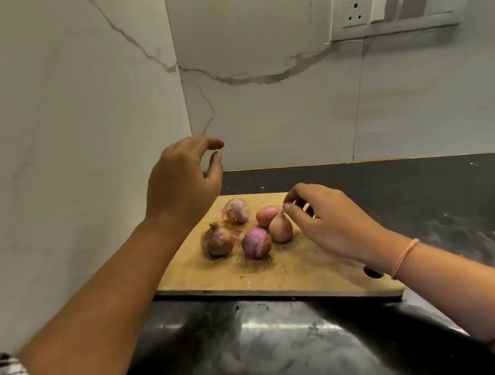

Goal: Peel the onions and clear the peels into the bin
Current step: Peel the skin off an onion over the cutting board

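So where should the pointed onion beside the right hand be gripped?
Pinch the pointed onion by its narrow neck, from above and the right. It stands tip-up; a pink onion and a purple onion crowd its left, and the right hand is by that tip.

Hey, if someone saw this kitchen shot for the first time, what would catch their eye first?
Five small onions cluster on a wooden cutting board on the dark counter. The right hand, over the board's right side, has its fingertips at the pointed tip of one onion, while the left hand hangs above the board's far left corner, holding nothing.
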Tool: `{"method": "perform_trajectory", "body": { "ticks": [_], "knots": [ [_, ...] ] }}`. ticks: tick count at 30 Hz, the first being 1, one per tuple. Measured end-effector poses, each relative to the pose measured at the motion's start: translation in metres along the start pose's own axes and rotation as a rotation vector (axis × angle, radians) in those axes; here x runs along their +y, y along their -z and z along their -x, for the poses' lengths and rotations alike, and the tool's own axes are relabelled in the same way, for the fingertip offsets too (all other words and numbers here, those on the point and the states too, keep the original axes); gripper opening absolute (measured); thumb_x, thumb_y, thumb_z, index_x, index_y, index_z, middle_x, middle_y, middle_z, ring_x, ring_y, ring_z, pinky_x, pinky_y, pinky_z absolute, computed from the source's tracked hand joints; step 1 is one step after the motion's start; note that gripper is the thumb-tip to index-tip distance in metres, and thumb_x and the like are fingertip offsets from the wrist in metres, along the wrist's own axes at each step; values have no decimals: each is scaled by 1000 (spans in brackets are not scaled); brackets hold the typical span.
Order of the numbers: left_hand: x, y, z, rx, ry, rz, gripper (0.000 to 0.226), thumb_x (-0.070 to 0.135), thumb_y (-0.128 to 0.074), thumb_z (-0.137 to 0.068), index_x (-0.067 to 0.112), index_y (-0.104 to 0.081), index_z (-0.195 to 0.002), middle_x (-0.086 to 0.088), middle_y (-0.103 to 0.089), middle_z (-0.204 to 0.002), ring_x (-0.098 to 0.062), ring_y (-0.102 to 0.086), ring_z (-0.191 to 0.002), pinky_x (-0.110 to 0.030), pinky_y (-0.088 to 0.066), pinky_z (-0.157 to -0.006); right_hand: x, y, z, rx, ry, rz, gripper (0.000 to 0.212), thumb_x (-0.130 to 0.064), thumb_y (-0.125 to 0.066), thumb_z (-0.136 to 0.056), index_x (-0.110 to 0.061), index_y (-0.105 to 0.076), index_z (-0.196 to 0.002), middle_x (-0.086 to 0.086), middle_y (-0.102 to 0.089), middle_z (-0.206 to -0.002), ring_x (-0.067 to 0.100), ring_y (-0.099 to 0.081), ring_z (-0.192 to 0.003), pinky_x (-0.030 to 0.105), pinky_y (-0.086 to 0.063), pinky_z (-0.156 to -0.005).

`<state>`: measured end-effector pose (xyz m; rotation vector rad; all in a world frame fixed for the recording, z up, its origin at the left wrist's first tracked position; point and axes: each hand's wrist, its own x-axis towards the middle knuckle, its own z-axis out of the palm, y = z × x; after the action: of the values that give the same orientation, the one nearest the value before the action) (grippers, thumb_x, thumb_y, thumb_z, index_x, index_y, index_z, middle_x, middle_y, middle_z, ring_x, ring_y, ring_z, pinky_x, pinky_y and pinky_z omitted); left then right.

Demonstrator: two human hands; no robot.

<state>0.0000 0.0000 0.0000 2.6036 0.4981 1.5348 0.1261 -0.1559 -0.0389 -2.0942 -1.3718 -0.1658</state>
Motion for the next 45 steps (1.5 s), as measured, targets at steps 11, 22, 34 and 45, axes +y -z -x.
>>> {"method": "perform_trajectory", "body": {
  "ticks": [11, 22, 34, 45],
  "knots": [
    [38, 0, 23, -214, 32, 243, 16, 22, -60, -87, 20, -68, -101, 5, -68, -97, -10, -61, -88, -32, -52, -82, -9, -10, 13, -1, -2, -19, 23, -33, -62, -86, -17, -58, -101, -3, -65, -93, 12, -56, -79, 27, -46, -72],
    [41, -4, 28, -345, 122, 346, 25, 22, -65, -84, 18, -66, -108, 13, -60, -89, -1, -57, -82, -16, -49, -76, -5, 3, 16, 208, -64, -439, 18, -21, -71, -80, -18, -62, -95, -5, -65, -94, 14, -65, -86, 26, -55, -75],
    [50, -3, 29, -343, 452, 652, 12, 16, -67, -81, 17, -71, -92, 5, -68, -85, -15, -64, -88, -39, -55, -81, -18, 5, 19, 186, -62, -609, 35, -15, -79, -73, -11, -64, -104, 2, -68, -96, 16, -67, -89, 32, -57, -81],
    [53, 4, 29, -305, 545, 780, 11, 10, -64, -83, 19, -69, -78, -1, -69, -81, -17, -66, -83, -41, -55, -79, -20, 6, 20, 196, -69, -687, 32, -17, -82, -70, -11, -66, -97, 4, -70, -93, 19, -67, -86, 34, -57, -79]
  ]
}}
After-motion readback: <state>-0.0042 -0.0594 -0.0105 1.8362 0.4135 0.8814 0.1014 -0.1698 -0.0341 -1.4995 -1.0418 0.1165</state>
